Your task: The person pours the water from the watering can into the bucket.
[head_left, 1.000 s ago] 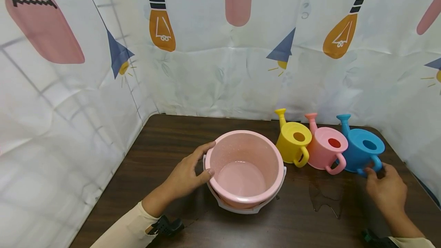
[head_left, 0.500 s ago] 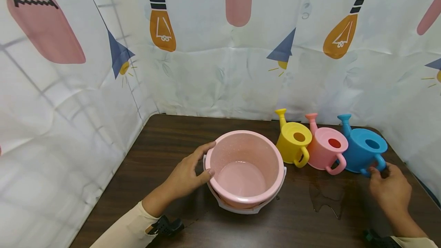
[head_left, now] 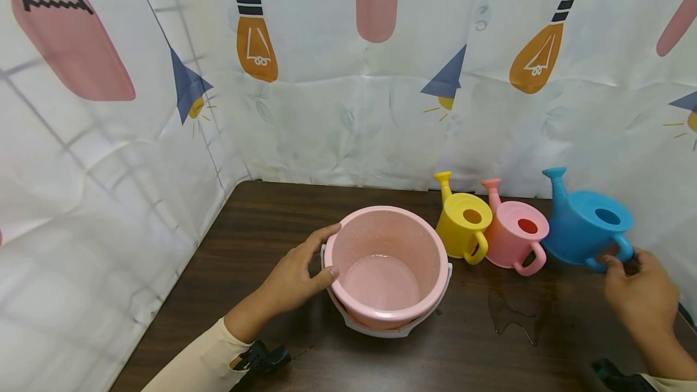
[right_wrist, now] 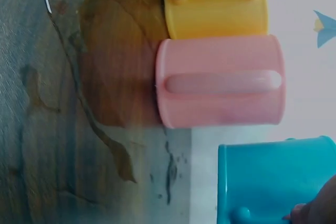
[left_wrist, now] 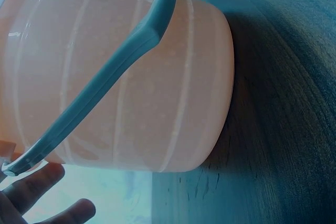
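A pink bucket (head_left: 381, 313) with a pale carrying handle (left_wrist: 113, 74) stands upright mid-table. My left hand (head_left: 296, 274) rests against its left side, thumb and fingers spread along the rim. On the right, my right hand (head_left: 642, 292) pinches the handle of a blue watering can (head_left: 585, 228). In the right wrist view that can's base is raised above the tabletop. A pink watering can (head_left: 516, 235) stands to its left, with a yellow watering can (head_left: 463, 225) beside the pink one.
Wet streaks and a puddle (right_wrist: 118, 158) lie on the dark wooden table (head_left: 272, 210) in front of the cans. Patterned white sheeting (head_left: 337, 126) hangs close behind and at both sides of the table.
The blue watering can has risen and shifted right, away from the pink one, with my right hand on its handle. My left hand and the bucket have stayed put.
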Demonstrator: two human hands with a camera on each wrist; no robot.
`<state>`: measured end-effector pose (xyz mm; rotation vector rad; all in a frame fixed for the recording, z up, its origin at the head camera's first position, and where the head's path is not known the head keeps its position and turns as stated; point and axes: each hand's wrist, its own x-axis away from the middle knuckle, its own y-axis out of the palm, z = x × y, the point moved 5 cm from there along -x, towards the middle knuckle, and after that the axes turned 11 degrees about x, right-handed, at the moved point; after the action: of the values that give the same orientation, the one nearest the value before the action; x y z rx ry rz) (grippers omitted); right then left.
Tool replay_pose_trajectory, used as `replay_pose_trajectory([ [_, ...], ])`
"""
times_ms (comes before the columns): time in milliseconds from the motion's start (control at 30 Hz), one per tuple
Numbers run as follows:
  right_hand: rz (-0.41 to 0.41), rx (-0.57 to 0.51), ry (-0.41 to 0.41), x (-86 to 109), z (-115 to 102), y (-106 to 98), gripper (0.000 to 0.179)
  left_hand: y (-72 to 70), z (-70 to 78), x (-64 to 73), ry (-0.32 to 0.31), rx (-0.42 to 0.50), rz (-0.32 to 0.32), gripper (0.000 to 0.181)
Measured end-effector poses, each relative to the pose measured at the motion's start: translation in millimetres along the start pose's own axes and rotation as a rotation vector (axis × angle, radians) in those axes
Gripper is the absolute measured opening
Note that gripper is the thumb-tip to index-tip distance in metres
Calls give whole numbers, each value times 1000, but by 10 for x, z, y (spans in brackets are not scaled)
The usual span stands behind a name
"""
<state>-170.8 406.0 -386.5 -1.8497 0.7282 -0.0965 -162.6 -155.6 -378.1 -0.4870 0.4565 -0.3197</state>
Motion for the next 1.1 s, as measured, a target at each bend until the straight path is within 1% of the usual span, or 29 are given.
replay_pose_trajectory([
  [133, 7, 14, -1, -15, -21, -92, 41, -2, 2, -6, 2, 1, 0, 71],
  [233, 6, 12, 15, -30, -31, -141, 44, -2, 1, -10, -4, 2, -1, 71],
  [267, 2, 3, 30, -33, -29, -151, 46, -2, 1, -10, -7, 4, -2, 71],
  [400, 4, -54, 45, -48, -27, -225, 48, 0, 1, -10, -7, 10, -3, 71],
  [467, 21, -89, 45, -44, -35, -262, 48, 0, 2, -9, -6, 11, -3, 71],
  [667, 147, -138, 6, -24, -95, -374, 43, -3, 4, -6, -7, 3, 2, 71],
  [767, 212, -171, -27, -12, -131, -430, 41, -1, 3, -3, -11, 3, 3, 71],
  [867, 283, -217, -95, 7, -169, -492, 38, 2, 2, 1, -15, 3, 3, 71],
  [967, 322, -265, -160, 16, -212, -549, 37, 4, 0, 7, -16, 0, 2, 70],
  [1100, 347, -300, -228, 15, -283, -633, 34, 4, 2, 13, -13, 1, 4, 71],
])
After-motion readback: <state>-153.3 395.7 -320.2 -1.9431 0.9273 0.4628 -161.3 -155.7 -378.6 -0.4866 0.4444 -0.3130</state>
